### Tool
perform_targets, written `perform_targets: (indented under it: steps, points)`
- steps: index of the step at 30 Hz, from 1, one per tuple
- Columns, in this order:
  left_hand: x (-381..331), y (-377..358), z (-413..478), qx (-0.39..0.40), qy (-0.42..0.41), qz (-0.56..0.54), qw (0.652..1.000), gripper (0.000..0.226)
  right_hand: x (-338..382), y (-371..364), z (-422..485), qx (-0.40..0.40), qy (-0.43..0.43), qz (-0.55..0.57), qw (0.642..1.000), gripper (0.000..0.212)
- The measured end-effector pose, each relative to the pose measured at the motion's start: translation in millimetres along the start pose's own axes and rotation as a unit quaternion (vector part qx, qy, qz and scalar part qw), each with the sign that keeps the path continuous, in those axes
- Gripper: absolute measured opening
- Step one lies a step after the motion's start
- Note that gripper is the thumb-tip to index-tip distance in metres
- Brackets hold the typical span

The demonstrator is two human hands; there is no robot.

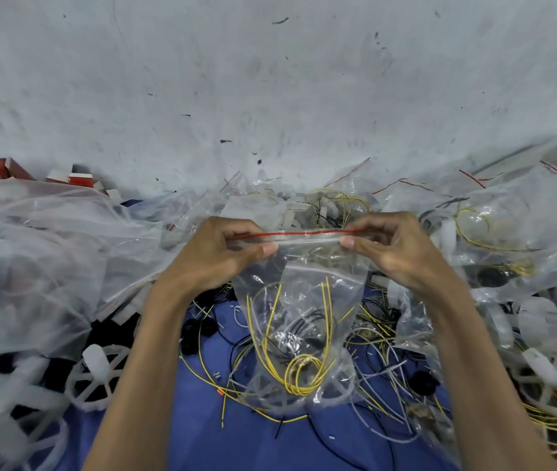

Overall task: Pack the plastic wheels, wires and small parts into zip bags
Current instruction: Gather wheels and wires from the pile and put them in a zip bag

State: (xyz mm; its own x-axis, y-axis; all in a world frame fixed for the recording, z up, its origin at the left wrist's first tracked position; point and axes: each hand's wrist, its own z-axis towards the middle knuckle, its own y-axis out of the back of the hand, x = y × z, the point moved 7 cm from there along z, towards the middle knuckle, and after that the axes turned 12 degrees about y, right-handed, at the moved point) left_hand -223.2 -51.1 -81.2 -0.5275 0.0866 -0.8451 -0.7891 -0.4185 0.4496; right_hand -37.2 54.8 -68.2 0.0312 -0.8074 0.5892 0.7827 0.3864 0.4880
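A clear zip bag (299, 300) with a red seal strip hangs in the middle of the head view. It holds coiled yellow wires (300, 372), black wires and a smaller clear bag. My left hand (215, 253) pinches the left end of the seal strip. My right hand (392, 249) pinches the right end, so the strip is stretched level between them. White plastic wheels (95, 375) lie on the blue cloth (256, 443) at the lower left. More wheels (542, 365) sit at the right.
Heaps of clear plastic bags (49, 239) cover the left and right sides. Loose yellow, black and white wires (382, 362) tangle on the blue cloth beneath the bag. Red and white boxes (76, 178) stand at the far left. A scuffed white wall (270, 79) rises behind.
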Motion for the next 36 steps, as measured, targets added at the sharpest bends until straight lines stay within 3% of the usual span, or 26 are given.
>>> perform_targets:
  steps: [6,13,21,26,31,33,36]
  points:
    - [-11,-1,-3,-0.002,-0.045,0.004,0.999,0.006,3,0,-3,0.032,-0.022,0.026,0.999,0.013]
    - [-19,-5,-5,-0.013,-0.048,0.008,0.999,0.009,11,-2,1,0.036,0.023,-0.026,0.999,0.003]
    - [-23,-9,-6,-0.019,-0.058,0.023,0.998,0.015,15,-6,2,0.035,0.014,-0.008,0.999,0.008]
    - [-28,-11,-5,-0.042,-0.08,0.041,0.995,0.009,22,-16,5,0.064,0.041,-0.053,0.996,0.02]
    - [-24,-7,-4,-0.048,-0.057,0.04,0.996,0.003,26,-14,6,0.051,0.037,-0.046,0.997,0.014]
    - [-22,-11,-2,-0.041,-0.045,0.051,0.997,0.007,25,-19,7,0.075,0.032,-0.073,0.994,0.005]
    - [-24,-17,-1,-0.041,-0.046,0.064,0.996,0.011,26,-27,9,0.103,0.046,-0.102,0.988,0.01]
